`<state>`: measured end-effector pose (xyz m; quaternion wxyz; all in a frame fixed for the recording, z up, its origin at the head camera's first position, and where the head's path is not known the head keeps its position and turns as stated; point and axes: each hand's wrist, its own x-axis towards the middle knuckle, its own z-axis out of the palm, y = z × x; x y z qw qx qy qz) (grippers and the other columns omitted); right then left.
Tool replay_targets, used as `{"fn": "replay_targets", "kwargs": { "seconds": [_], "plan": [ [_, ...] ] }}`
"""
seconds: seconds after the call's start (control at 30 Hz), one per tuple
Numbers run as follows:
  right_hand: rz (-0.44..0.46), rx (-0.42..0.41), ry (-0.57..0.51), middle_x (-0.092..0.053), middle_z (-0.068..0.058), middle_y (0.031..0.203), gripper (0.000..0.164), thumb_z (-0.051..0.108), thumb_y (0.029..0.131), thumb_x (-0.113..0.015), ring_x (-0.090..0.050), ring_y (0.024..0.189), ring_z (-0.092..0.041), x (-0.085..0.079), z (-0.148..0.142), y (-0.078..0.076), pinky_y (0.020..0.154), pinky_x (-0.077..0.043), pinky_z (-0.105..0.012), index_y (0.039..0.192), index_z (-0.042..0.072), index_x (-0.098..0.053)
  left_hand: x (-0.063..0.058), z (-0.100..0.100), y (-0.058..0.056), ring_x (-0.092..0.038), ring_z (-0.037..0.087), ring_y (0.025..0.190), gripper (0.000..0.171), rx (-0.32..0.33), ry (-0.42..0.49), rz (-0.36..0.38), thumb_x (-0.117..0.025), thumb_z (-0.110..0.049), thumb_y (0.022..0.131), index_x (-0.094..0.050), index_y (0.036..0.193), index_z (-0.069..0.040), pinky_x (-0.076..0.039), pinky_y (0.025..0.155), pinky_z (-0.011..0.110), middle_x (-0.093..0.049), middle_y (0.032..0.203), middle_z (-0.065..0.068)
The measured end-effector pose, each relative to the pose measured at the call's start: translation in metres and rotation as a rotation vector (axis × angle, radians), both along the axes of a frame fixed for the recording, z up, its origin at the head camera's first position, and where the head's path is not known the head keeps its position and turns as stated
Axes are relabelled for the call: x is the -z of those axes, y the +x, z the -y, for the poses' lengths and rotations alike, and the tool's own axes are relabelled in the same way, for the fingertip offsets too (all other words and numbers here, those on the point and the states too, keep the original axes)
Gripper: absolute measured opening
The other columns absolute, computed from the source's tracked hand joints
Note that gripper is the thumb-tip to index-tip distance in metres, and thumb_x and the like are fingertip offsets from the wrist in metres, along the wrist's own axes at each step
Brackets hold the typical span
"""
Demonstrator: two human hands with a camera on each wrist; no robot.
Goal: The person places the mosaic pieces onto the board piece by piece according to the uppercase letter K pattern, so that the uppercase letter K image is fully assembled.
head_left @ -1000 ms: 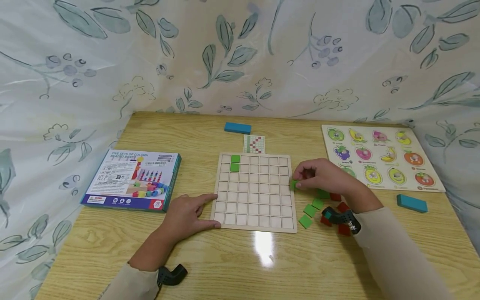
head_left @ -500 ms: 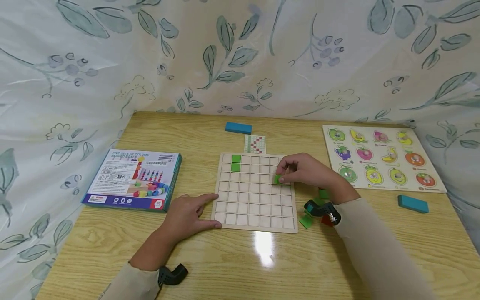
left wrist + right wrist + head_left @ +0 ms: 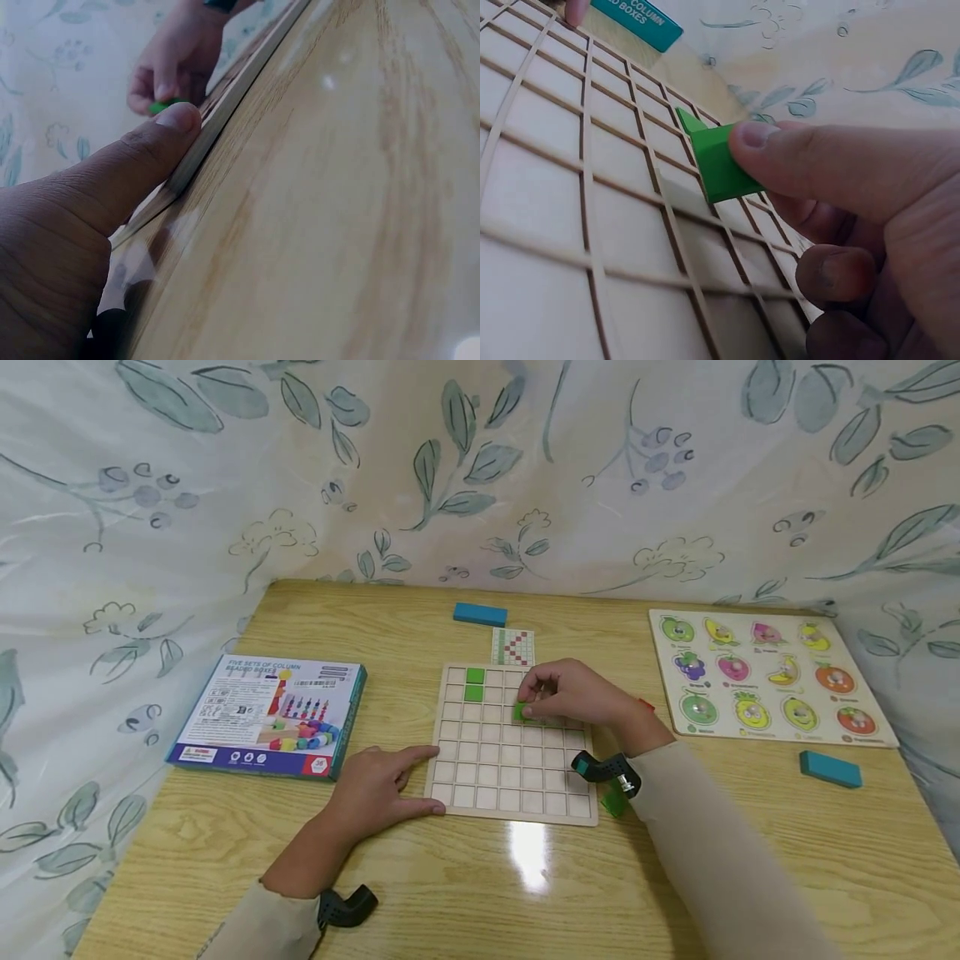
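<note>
A square wooden grid board (image 3: 487, 774) lies on the table. Two green tiles (image 3: 474, 693) sit one below the other in its second column, at the far end. My right hand (image 3: 564, 693) is over the board's upper middle and pinches another green tile (image 3: 520, 714) between thumb and fingers. In the right wrist view that tile (image 3: 718, 166) is tilted above the cells, the thumb flat on its face. At the board's left edge rests my left hand (image 3: 372, 792), index finger and thumb stretched out to the rim. The left wrist view shows the thumb (image 3: 142, 157) against the board's corner.
Behind the board lies a small pattern card (image 3: 513, 647), with a blue block (image 3: 481, 614) beyond it. Loose green tiles (image 3: 614, 800) lie partly hidden under the right wrist. A boxed toy (image 3: 266, 714) is left, a fruit puzzle (image 3: 772, 677) and second blue block (image 3: 830, 769) right.
My right hand has carried the green tile leftward from beside the board's right edge to over its upper middle. The left hand has stayed at the left edge.
</note>
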<state>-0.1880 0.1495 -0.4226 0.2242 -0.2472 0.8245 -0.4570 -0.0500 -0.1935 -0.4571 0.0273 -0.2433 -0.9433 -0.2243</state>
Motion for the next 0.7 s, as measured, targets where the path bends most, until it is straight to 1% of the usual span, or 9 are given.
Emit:
{"fn": "replay_targets", "kwargs": {
  "seconds": [0.3,0.4,0.57,0.7],
  "plan": [
    [-0.026,-0.03,-0.025,-0.072,0.0,0.094,0.011,0.011,0.092,-0.086,-0.062,0.09,-0.023,0.001,0.033,-0.003,0.081,-0.051,-0.034,0.099,0.014,-0.077,-0.003,-0.001,0.0,-0.023,0.002,0.057,0.08,0.006,0.003,0.002,-0.091,-0.065,0.073,-0.073,0.138,-0.022,-0.031,0.066,0.031,-0.031,0.061,-0.019],
    [-0.026,-0.031,-0.026,-0.072,0.0,0.095,0.011,0.013,0.093,-0.086,-0.062,0.091,-0.022,0.0,0.044,-0.003,0.082,-0.051,-0.035,0.1,0.014,-0.078,-0.003,-0.001,0.0,-0.023,0.002,0.056,0.079,0.006,0.0,0.0,-0.091,-0.065,0.073,-0.074,0.138,-0.021,-0.031,0.065,0.031,-0.031,0.062,-0.019],
    [-0.042,-0.005,-0.009,-0.072,0.001,0.096,0.011,0.017,0.093,-0.086,-0.064,0.091,-0.021,0.0,0.057,-0.002,0.083,-0.051,-0.038,0.1,0.018,-0.078,-0.002,-0.001,-0.001,-0.023,0.001,0.056,0.079,0.006,0.003,0.005,-0.09,-0.064,0.074,-0.073,0.138,-0.022,-0.03,0.065,0.031,-0.031,0.061,-0.019],
    [-0.061,-0.004,-0.007,-0.073,0.003,0.097,0.012,0.017,0.092,-0.087,-0.065,0.091,-0.019,0.005,0.065,-0.003,0.084,-0.052,-0.038,0.099,0.019,-0.078,-0.002,-0.002,-0.001,-0.023,0.001,0.056,0.079,0.006,0.008,0.007,-0.09,-0.064,0.074,-0.073,0.138,-0.022,-0.031,0.065,0.031,-0.031,0.061,-0.019]
  ]
}}
